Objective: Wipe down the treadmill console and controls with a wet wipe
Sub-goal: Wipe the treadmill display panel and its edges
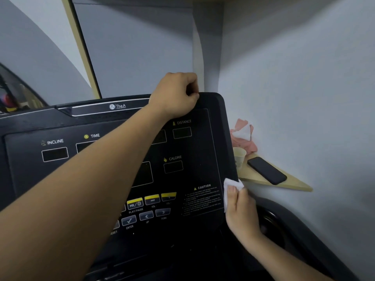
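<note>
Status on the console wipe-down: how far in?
Done: cannot tell; no wet streaks show on the console. In hand: the right hand holds the wet wipe against the console's right edge beside the CAUTION label, while the left hand grips its top right corner. Left, probably: the yellow buttons and the INCLINE window.

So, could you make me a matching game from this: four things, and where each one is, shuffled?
Things: 1 left hand; 2 wet wipe; 3 phone; 4 cup.
Places: A flat on the wooden shelf; B gripping the console's top edge; C upright, partly hidden behind the console; D pinched in the right hand.
Pairs: 1-B; 2-D; 3-A; 4-C.
</note>
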Demonstrator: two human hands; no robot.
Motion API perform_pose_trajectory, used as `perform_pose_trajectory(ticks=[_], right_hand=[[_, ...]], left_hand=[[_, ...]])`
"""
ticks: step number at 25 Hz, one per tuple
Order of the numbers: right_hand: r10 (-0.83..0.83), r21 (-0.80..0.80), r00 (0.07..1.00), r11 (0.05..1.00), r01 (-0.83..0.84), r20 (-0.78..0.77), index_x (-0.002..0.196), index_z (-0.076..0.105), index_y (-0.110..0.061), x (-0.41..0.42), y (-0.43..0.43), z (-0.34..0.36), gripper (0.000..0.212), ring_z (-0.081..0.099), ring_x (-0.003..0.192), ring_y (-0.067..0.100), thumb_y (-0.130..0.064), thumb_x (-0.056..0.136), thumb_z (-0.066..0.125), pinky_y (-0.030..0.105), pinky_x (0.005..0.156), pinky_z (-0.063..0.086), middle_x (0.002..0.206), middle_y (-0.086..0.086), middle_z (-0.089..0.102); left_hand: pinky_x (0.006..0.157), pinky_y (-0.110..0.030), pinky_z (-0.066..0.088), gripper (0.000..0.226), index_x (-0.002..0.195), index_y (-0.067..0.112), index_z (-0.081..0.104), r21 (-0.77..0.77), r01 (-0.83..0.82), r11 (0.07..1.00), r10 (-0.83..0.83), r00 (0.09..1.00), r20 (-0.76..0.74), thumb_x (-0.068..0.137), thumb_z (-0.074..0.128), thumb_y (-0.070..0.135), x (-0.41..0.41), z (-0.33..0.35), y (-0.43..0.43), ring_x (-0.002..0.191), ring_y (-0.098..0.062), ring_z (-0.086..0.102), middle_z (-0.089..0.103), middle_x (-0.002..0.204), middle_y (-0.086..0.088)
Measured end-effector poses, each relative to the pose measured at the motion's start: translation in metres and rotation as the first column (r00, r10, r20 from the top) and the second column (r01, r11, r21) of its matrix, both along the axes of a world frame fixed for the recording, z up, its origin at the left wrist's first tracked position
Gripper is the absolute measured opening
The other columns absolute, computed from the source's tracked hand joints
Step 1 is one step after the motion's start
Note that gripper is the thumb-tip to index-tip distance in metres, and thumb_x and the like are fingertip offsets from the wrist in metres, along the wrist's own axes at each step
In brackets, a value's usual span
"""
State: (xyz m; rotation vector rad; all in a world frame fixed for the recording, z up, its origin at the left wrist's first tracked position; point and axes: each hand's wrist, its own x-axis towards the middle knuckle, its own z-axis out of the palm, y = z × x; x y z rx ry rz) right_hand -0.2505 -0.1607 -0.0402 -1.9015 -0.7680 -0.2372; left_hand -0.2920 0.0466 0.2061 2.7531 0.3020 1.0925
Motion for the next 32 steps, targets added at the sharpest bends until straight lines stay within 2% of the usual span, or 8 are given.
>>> perform_pose_trajectory(ticks=[5,8,12,16,18,21,25,32], right_hand=[[-0.053,-0.020,0.984,0.998,0.057,0.169,0.107,0.047,-0.008,0.043,0.065,0.108,0.045,0.053,0.058,0.014,-0.045,0.101,0.024,0.026,0.046,0.025,0.066,-0.004,0.051],[-0.057,-0.045,0.947,0.996,0.075,0.315,0.115,0.045,-0.013,0.066,0.099,0.171,0.043,0.057,0.067,0.020,-0.047,0.101,0.022,0.030,0.052,0.040,0.079,0.001,0.057],[0.091,-0.232,0.726,0.968,0.097,0.682,0.107,0.055,-0.014,0.070,0.111,0.210,0.042,0.059,0.077,0.029,-0.040,0.098,0.024,0.036,0.061,0.043,0.088,0.006,0.060],[0.403,-0.478,0.522,0.878,0.011,0.752,0.098,0.051,-0.017,0.051,0.116,0.228,0.034,0.058,0.083,0.025,-0.046,0.091,0.034,0.038,0.075,0.038,0.089,-0.001,0.060],[0.535,-0.619,0.600,0.781,-0.083,0.594,0.100,0.048,-0.027,0.049,0.119,0.241,0.026,0.053,0.089,0.018,-0.049,0.091,0.041,0.036,0.080,0.035,0.095,-0.009,0.055],[0.578,-0.596,0.779,0.723,-0.349,0.245,0.104,0.058,-0.029,0.047,0.122,0.269,0.023,0.055,0.106,0.021,-0.039,0.094,0.040,0.039,0.091,0.042,0.113,-0.001,0.064],[0.408,-0.538,0.774,0.836,-0.104,0.485,0.068,0.049,-0.017,0.036,0.139,0.260,0.046,0.055,0.079,0.032,-0.042,0.100,0.027,0.036,0.065,0.038,0.079,0.010,0.056],[0.377,-0.504,0.624,0.863,0.033,0.685,0.058,0.032,-0.027,0.042,0.141,0.243,0.052,0.037,0.060,0.022,-0.051,0.098,0.008,0.034,0.059,0.029,0.061,0.003,0.037]], left_hand=[[0.065,-0.021,0.044,0.007,0.081,0.023,0.062,-0.048,0.011,0.999,-0.011,1.000,-0.015,0.086,0.064,0.018,0.003,0.001,-0.001,0.072,-0.007,0.056,0.058,0.074,0.017],[0.075,-0.024,0.051,0.019,0.105,0.022,0.063,-0.330,0.112,0.937,-0.080,0.991,0.108,0.086,0.066,0.026,0.002,0.011,0.003,0.083,-0.010,0.064,0.067,0.092,0.007],[0.070,-0.010,0.048,0.031,0.122,0.016,0.054,-0.585,0.248,0.772,-0.124,0.962,0.244,0.094,0.060,0.025,-0.008,0.022,0.009,0.081,-0.008,0.064,0.064,0.101,0.002],[0.073,-0.028,0.047,0.016,0.102,0.011,0.063,-0.184,-0.039,0.982,0.037,0.999,-0.014,0.095,0.052,0.020,-0.029,0.029,0.030,0.084,-0.026,0.064,0.068,0.093,-0.007],[0.070,-0.034,0.047,0.021,0.092,0.012,0.062,0.039,-0.231,0.972,0.234,0.959,-0.160,0.094,0.044,0.022,-0.041,0.026,0.045,0.086,-0.034,0.060,0.067,0.094,-0.013],[0.075,-0.041,0.054,0.027,0.088,0.008,0.064,-0.209,-0.189,0.959,0.186,0.982,-0.035,0.093,0.040,0.018,-0.045,0.024,0.056,0.084,-0.035,0.064,0.068,0.089,-0.014],[0.078,-0.044,0.056,0.028,0.084,0.010,0.066,-0.353,-0.150,0.924,0.173,0.984,0.035,0.091,0.040,0.019,-0.043,0.028,0.060,0.080,-0.032,0.067,0.069,0.086,-0.010],[0.056,-0.020,0.053,0.025,0.085,0.008,0.067,-0.419,-0.090,0.904,0.153,0.981,0.119,0.092,0.044,0.017,-0.048,0.031,0.057,0.060,-0.018,0.070,0.070,0.080,-0.009]])
